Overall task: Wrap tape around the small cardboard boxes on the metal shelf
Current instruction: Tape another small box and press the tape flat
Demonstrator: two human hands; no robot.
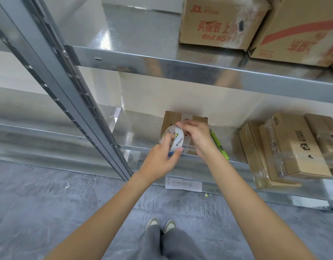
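1. My left hand (160,160) grips the tape roll (173,140), fingers curled around its rim and through its hole. The roll stands on edge, just in front of the box (184,119).
2. My right hand (196,136) sits at the top of the roll, fingertips pinched there. I judge they hold the loose tape end, but the clear tape is too faint to confirm.
3. The box lies on the lower shelf (135,132), directly behind both hands and partly hidden by them. Its long axis seems to run away from me, toward the wall.
4. The right hand is nearer the box, over its top; the left stays at its front left corner.
5. A green marker (219,145) lies on the shelf just right of the box.
6. Taped boxes (293,147) are stacked further right, well apart from my hands.
7. Next, I judge, the tape end must go down onto the box top while the roll pulls back toward me.
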